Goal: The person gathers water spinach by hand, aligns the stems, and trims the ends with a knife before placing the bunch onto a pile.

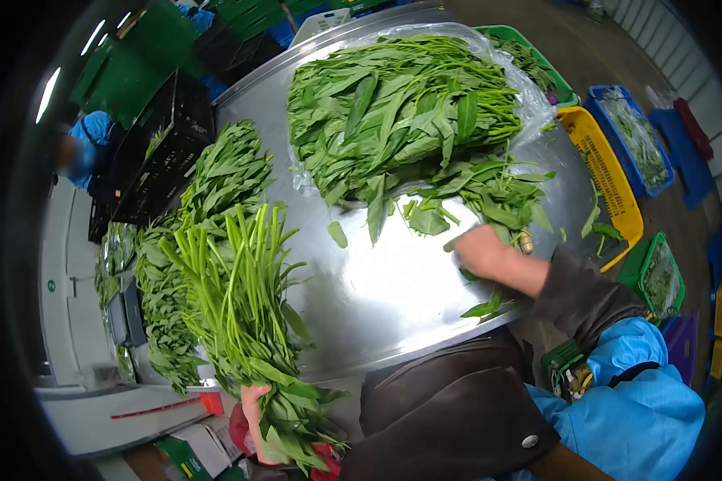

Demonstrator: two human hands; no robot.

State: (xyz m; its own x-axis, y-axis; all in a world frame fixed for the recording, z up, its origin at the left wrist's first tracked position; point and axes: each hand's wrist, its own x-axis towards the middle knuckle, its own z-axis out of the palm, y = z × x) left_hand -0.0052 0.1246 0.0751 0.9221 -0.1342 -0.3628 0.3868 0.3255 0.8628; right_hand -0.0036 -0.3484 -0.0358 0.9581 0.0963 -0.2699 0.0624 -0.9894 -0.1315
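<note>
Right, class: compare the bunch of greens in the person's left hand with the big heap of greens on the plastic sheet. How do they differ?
The bunch is gathered in the left hand, stems aligned and pointing up; the heap lies loose on its plastic sheet on the metal table. The bunch is slim; the heap is much broader. The bunch shows pale stems; the heap shows mostly leaves. Both are the same long-leaved greens.

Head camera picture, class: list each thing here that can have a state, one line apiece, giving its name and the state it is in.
Left hand: closed round a bunch of greens.
Bunch of greens: held with cut stems pointing up and away.
Right hand: blurred, reaching into loose greens on the table; grip unclear.
Large pile of greens: heaped on an opened clear plastic bag.
Metal table: partly covered with leaves.
Yellow crate: tilted against the table edge.
</note>
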